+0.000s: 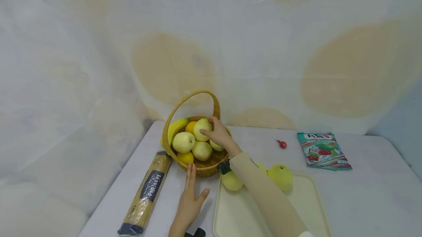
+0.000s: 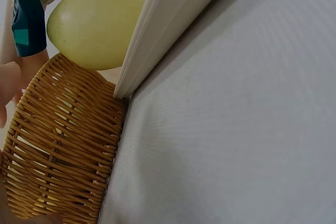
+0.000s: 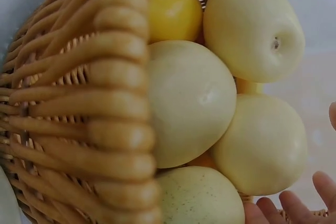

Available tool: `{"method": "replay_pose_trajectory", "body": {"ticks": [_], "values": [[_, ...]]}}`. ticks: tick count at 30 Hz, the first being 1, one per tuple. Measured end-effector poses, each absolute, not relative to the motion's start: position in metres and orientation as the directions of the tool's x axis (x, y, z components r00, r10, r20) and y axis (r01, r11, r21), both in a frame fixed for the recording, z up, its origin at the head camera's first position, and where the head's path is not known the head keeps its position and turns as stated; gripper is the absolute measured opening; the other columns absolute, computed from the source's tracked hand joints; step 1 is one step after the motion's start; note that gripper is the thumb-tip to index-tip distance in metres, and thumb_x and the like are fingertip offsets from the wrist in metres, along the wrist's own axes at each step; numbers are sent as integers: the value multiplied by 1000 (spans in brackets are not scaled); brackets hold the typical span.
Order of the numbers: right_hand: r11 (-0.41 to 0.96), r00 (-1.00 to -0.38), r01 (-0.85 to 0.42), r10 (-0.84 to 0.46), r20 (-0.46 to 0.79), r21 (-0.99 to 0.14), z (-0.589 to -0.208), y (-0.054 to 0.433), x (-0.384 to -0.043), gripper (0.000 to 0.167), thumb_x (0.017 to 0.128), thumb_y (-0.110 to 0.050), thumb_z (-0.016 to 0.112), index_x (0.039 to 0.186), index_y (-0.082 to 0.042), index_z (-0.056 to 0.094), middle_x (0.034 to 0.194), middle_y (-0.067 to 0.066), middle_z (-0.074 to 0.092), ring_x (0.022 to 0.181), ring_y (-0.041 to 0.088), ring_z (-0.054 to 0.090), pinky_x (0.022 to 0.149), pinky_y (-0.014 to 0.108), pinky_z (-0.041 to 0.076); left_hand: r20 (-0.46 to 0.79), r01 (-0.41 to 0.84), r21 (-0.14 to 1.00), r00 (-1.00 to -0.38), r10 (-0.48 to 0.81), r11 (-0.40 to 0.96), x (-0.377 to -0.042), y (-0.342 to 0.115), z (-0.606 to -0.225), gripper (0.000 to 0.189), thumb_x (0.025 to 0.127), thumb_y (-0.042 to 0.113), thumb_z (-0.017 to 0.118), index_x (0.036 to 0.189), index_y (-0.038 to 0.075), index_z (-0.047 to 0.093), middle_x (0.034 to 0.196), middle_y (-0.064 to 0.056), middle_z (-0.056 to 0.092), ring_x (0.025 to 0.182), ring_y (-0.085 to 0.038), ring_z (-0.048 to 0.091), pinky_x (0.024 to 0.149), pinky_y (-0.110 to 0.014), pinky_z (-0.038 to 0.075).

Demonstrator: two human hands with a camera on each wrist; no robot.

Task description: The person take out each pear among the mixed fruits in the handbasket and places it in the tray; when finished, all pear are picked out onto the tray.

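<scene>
Right hand: fingers loosely spread, not closed, at pale round fruit inside wicker basket; contact unclear. Left hand: fingers straight, by basket's near side. Fruit looked firm, smooth, perhaps slippery, bruisable; weight uncertain. Best hold probably around widest part. Banana lay basket's left; tray stood nearer, rightward, on surface.
</scene>
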State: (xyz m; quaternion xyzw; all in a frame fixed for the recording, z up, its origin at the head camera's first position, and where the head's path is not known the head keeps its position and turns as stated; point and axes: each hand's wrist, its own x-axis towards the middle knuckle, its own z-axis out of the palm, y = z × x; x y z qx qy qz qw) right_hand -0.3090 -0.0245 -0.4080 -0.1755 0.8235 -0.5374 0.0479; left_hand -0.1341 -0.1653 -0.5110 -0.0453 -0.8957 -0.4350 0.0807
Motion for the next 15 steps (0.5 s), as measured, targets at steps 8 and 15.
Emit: {"method": "replay_pose_trajectory", "body": {"ticks": [8, 15], "values": [[374, -944, -238, -305, 123, -896, -413, -29, -317, 67, 94, -32, 62, 147, -4, 31, 152, 19, 36, 141, 36, 35, 113, 51, 35, 219, 181, 754, -975, 18, 631, -134, -166, -509, 85, 95, 33, 61, 157, 13, 8, 165, -9, 0, 136, -52, 35, 97, -69, 41], [385, -948, -206, -307, 85, -899, -412, -30, -323, 68, 94, -32, 63, 148, -6, 30, 153, 18, 33, 141, 35, 35, 112, 50, 36, 214, 177, 762, -977, 15, 623, -132, -165, -509, 86, 94, 31, 63, 158, 18, 7, 166, -7, 1, 138, -49, 34, 99, -66, 41]]}}
